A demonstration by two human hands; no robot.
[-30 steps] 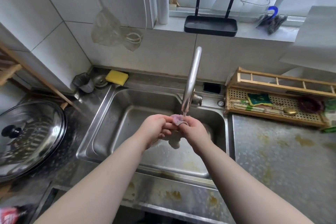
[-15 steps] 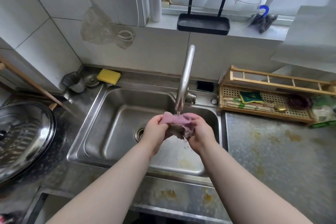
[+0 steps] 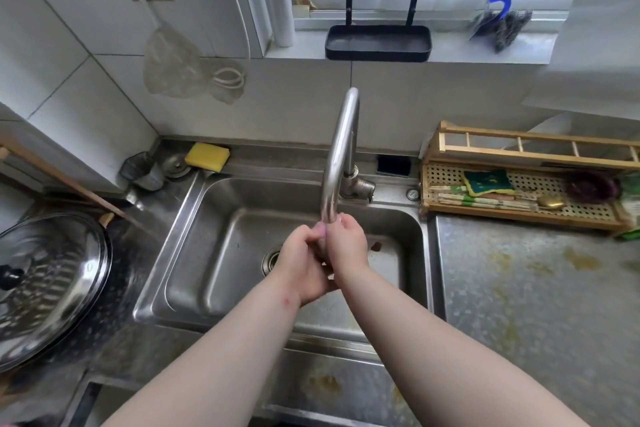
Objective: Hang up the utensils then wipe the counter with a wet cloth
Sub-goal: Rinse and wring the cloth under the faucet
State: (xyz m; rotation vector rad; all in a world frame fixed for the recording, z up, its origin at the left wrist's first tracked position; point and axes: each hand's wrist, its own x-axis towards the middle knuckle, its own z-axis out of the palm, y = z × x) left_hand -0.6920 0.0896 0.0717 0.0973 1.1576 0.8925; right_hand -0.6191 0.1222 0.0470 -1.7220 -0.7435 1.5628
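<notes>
Right under the faucet point(image 3: 337, 156) spout, both hands meet over the sink point(image 3: 221, 218). Left hand point(image 3: 301, 263) and right hand point(image 3: 346, 246) are curled tight round the cloth point(image 3: 321, 230), squeezed betw. the palms; only a small pinkish bit shows at the top, so its shape is hard to make out, prob. bunched. Counter point(image 3: 519, 305) to the right of the basin has yellowish stains. Yellow sponge point(image 3: 207, 157) sits at the back-left corner of the sink ledge, pan lid point(image 3: 52, 281) at far left, wooden rack point(image 3: 526, 177) at the back right.
</notes>
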